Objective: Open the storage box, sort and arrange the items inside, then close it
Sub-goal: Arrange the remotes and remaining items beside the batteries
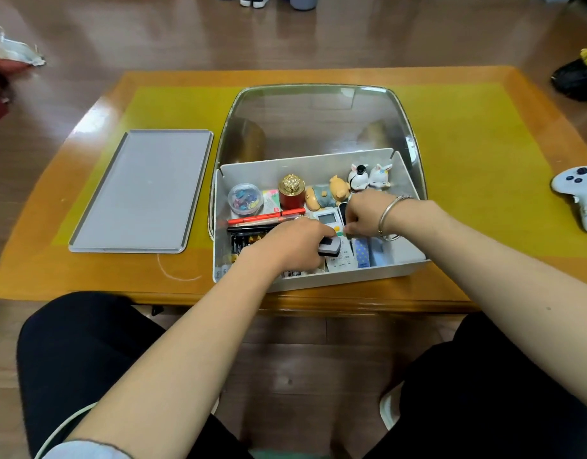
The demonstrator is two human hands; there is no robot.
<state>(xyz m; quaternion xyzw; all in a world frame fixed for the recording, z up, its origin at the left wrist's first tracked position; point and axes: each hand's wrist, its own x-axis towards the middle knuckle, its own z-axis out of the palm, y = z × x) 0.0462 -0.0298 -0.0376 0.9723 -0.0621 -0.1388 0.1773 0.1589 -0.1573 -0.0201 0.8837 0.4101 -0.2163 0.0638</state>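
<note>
Head view, going left to right: a flat grey lid point(141, 190) lies on the counter point(468, 134) just beside the storage box point(318, 278), which sits open in the middle with its clear cover point(318, 117) standing up at the back. Inside on the left there's a round tub of coloured clips point(245, 199), then a red jar with a gold top point(291, 191), a red pen point(262, 217) lying across, and batteries point(240, 245) near the front wall. The left hand point(292, 245) is down in the box, fingers curled round a small black and grey block point(329, 246), and it hides most of what's under it. Next come a bear figurine point(328, 193) and two little white rabbit figures point(370, 176) along the back wall. The right hand point(368, 213), bracelet point(390, 215) on the wrist, reaches in with fingers curled over a white remote point(328, 220); can't tell if it's really gripping it. Blue patterned bits point(363, 251) sit below it. Far right on the counter, well apart, lies a white game controller point(580, 193).
</note>
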